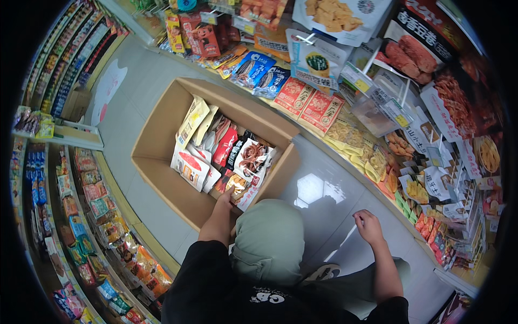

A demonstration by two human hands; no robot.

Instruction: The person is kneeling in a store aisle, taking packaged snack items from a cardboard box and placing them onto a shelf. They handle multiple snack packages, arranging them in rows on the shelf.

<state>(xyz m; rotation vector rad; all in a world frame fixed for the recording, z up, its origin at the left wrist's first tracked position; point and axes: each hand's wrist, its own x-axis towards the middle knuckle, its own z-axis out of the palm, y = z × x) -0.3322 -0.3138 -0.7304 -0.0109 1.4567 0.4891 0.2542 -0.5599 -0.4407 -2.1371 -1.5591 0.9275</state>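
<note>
A cardboard box (160, 184) stands uncovered on the floor before me, partly filled with snack pouches. My left hand (226, 198) reaches in at its near end, touching a snack pouch with a yellow food picture (237, 184); my fingers are partly hidden, so a grip cannot be made out. Farther inside lie white pouches (189, 167), a red packet (225, 146), a pale yellow pouch (193, 121) and a black-and-white pouch with a meat picture (253, 157). My right hand (369, 227) hangs over the floor to the right of my knee, fingers loosely curled, holding nothing visible.
A snack shelf (311, 129) with hanging pouches (317, 60) and price tags runs along the right, close to the box. Curved shelves of packets (97, 194) line the left. My bent knee (269, 239) is against the near end of the box. Grey tiles (133, 97) cover the aisle.
</note>
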